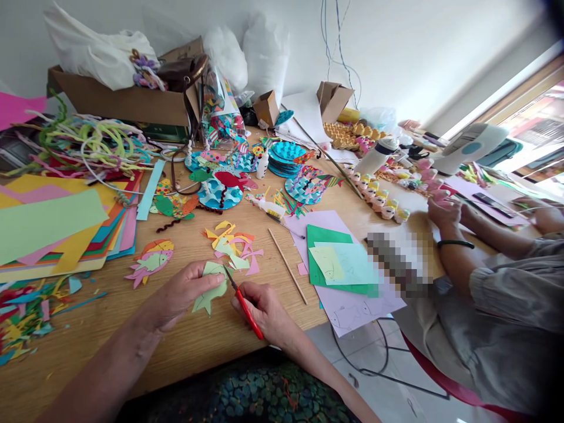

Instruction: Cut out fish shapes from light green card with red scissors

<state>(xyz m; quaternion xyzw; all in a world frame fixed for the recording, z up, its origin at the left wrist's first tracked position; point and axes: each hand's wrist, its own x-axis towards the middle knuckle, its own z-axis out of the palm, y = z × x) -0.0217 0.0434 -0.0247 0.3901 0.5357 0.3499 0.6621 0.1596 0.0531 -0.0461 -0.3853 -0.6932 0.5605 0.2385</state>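
My left hand (pixel 190 289) pinches a pale green paper fish (pixel 208 298) over the near part of the table, its forked tail pointing down. In my right hand (pixel 267 312) is a pair of red-handled scissors (pixel 247 312), with the blades at the fish's right edge. Just beyond lie paper scraps (pixel 233 245) in yellow, orange, pink and green. Left of my left hand rests a small group of cut paper fish (pixel 152 260) in pink, orange and green. A thin wooden stick (pixel 287 265) lies to the right of the scissors.
Coloured paper sheets (pixel 48 217) and shredded scraps (pixel 39 311) lie at left. Blue fish-decorated discs (pixel 220 192), a glue bottle (pixel 267 207) and pipe cleaners (pixel 97 138) stand farther back. Lilac paper (pixel 352 311) with drawn fish overhangs the table edge. Another person's hands (pixel 445 214) work at right.
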